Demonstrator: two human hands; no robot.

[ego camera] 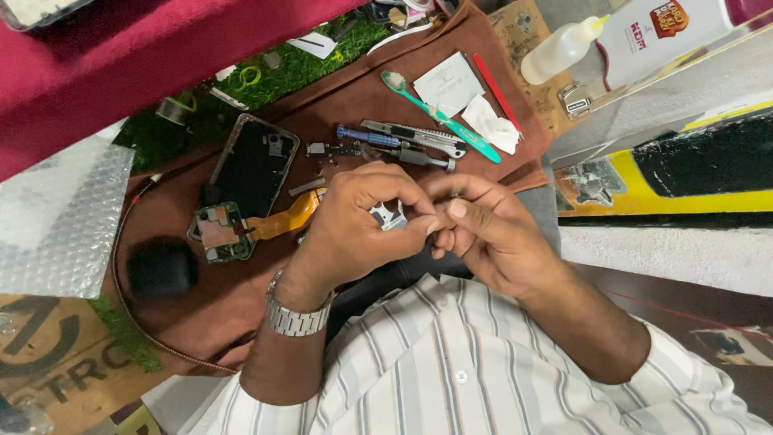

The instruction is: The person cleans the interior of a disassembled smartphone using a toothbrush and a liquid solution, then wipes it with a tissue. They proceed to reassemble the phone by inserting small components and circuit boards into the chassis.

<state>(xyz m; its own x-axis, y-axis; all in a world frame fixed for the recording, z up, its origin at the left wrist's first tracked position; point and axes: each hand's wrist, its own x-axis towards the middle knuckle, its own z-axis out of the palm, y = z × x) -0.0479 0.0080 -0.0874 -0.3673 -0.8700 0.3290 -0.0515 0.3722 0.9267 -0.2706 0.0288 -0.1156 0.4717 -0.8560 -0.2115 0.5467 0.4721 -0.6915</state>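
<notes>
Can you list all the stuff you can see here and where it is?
metal part: one, silver, pinched between both hands
phone frame: one, black, open on the brown cloth
circuit board: one, green, below the frame, with an orange ribbon cable
toothbrush: one, teal, top of the cloth
screwdriver: one, blue handle, beside the grey knife
squeeze bottle: one, white, top right
bubble wrap: one sheet, clear, far left
watch: one, silver, on the left wrist
left hand: holds the part
right hand: holds the part
</notes>
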